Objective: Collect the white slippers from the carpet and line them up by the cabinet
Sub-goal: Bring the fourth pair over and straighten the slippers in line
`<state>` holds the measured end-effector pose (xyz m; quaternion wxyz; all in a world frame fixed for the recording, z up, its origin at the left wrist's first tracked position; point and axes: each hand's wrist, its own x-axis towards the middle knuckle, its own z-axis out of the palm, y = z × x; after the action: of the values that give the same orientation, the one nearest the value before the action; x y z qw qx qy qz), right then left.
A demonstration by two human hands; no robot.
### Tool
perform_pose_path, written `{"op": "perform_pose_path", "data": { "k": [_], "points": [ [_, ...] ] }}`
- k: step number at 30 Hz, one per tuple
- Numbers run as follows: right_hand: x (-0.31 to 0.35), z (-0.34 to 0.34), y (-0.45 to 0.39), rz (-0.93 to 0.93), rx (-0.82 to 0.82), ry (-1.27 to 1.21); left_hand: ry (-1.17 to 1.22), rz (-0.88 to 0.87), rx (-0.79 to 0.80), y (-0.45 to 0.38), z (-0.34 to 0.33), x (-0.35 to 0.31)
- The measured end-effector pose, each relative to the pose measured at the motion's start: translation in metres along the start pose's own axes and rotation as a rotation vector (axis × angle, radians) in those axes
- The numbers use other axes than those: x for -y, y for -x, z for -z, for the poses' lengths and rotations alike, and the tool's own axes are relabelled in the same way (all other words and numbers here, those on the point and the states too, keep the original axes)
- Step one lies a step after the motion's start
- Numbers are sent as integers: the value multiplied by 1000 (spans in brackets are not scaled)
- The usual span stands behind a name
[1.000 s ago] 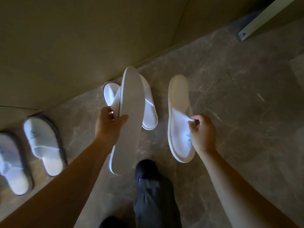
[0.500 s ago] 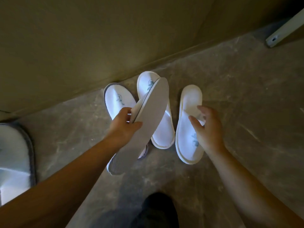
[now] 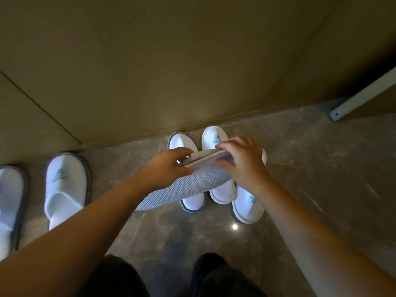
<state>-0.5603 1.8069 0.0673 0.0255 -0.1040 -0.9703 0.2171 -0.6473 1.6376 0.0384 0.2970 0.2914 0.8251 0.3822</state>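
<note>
Left hand and right hand both closed on the held slipper, grey sole up, above three white slippers lying side by side on the marble floor against the cabinet; another pair lined up further left

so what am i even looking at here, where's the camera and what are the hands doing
The camera sits on a person's head, looking down at their own bare arms. The left hand and right hand both hold one slipper sole-up, its grey textured underside facing you. Below it, three white slippers stand toes toward the cabinet on the stone floor. Two more slippers sit at the left. The dark shapes at the bottom are the person's legs.
</note>
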Motion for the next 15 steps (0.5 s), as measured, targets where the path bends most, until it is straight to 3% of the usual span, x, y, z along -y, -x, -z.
{"op": "perform_pose_path", "data": {
  "k": [5, 12, 15],
  "points": [
    [24, 5, 10, 180, 4, 4, 280, 110, 147, 29, 21, 4],
    [24, -4, 9, 313, -82, -24, 320, 331, 461, 58, 36, 30],
    [25, -13, 9, 310, -57, -25, 394, 398, 489, 64, 32, 35]
  ]
}}
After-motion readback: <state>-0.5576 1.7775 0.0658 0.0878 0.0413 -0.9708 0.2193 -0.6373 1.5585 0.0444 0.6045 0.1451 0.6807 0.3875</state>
